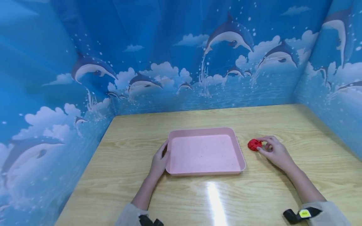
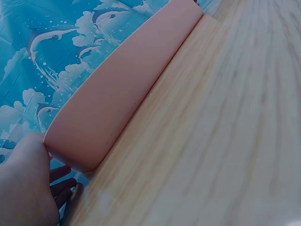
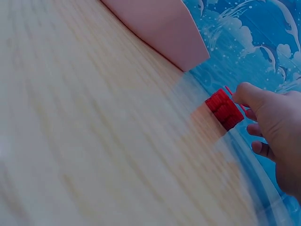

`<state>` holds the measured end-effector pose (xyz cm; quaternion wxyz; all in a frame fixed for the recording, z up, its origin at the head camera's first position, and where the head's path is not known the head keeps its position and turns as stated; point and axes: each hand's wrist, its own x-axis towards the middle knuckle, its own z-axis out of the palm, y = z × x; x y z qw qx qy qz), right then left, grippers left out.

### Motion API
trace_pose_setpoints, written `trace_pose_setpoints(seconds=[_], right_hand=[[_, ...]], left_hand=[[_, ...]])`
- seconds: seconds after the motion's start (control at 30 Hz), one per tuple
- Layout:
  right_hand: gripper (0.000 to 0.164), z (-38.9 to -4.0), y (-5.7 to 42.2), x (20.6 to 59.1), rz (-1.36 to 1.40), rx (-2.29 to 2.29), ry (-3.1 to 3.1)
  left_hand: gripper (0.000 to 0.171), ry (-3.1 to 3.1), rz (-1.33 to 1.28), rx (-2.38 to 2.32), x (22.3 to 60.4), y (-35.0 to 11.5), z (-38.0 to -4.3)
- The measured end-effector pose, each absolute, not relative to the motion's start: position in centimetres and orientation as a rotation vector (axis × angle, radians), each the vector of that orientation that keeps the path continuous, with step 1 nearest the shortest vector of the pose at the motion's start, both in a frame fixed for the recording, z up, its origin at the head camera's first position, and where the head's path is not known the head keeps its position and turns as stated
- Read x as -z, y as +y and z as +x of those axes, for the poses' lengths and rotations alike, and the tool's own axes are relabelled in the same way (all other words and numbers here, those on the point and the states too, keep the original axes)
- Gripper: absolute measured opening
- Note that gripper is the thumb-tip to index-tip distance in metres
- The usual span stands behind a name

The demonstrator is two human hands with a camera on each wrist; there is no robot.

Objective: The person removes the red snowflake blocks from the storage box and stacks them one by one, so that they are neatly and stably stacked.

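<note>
A shallow pink rectangular tray (image 1: 205,173) sits on the table between the two hands. My left hand (image 1: 159,161) rests against the tray's left end, fingers fairly straight along its outer side. In the left wrist view, the left hand (image 2: 28,181) is at the near corner of the tray wall (image 2: 117,89). To the tray's right, my right hand (image 1: 275,153) pinches a small red round thing (image 1: 253,144) between thumb and index finger. The right wrist view shows its ridged, block-patterned side (image 3: 224,109) and a thin red strand by the thumb; its kind is unclear.
The wood-grain table (image 1: 135,131) extends around the tray and hands. Blue curtains (image 1: 169,78) printed with dolphins and clouds enclose the back and both sides. A bright light reflection lies on the table in front of the tray.
</note>
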<state>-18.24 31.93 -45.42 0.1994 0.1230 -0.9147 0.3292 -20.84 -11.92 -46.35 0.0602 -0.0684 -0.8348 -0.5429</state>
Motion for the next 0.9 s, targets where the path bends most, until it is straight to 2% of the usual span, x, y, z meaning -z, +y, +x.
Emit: trace_pose_setpoints(seconds=[0.9], right_hand=[[0.030, -18.31, 31.95, 45.53, 0.355, -0.891, -2.578]], left_hand=[[0.045, -2.533, -0.203, 1.643, 46.16, -11.89, -20.79]])
